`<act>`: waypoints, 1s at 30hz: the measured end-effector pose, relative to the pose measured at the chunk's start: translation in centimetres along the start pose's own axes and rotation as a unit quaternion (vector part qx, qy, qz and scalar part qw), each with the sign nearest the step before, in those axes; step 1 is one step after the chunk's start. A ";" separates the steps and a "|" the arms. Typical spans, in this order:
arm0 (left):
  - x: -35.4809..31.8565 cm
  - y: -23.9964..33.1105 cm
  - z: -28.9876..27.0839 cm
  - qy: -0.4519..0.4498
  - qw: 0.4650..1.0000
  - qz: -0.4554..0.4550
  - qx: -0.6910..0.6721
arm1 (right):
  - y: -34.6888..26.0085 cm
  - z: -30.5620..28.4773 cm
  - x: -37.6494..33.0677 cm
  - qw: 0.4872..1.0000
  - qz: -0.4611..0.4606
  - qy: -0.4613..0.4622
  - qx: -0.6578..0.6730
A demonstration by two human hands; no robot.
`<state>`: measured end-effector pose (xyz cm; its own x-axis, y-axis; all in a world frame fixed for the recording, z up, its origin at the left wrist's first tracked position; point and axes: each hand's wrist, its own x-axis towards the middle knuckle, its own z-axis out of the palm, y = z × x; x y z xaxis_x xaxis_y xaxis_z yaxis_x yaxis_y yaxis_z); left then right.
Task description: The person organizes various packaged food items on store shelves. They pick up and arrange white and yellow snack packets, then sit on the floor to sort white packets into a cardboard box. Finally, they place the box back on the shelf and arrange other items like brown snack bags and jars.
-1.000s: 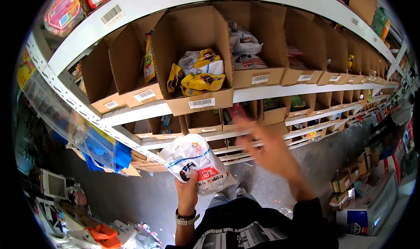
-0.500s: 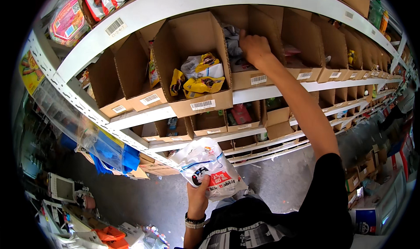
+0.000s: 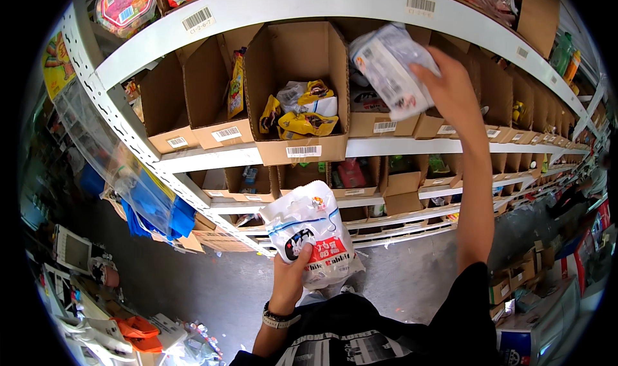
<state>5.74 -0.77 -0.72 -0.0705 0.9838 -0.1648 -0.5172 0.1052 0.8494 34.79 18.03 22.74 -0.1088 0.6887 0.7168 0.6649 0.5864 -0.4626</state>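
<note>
The bag (image 3: 313,234) in the left hand (image 3: 291,277) is glossy, crinkled white plastic. The packet (image 3: 390,68) in the right hand (image 3: 450,86) is shiny clear film. The boxes (image 3: 299,76) are matt brown cardboard. The shelf (image 3: 283,6) is smooth white-painted metal with paper labels.

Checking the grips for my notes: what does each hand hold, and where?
Left hand: white snack bag, by its bottom edge. Right hand: pale packet, by its right side.

Grey packet (image 3: 390,67) motion-blurred.
</note>
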 end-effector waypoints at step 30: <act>0.8 -0.4 3.5 -0.040 0.997 0.017 -0.069 | -10.2 4.6 -22.3 0.958 -0.152 -0.179 -0.163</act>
<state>8.87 0.43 0.55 -0.0249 0.9954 -0.0924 -0.6285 0.0563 0.7758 27.03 -1.37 9.13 -0.5416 0.6438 0.5406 0.7514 0.6590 -0.0321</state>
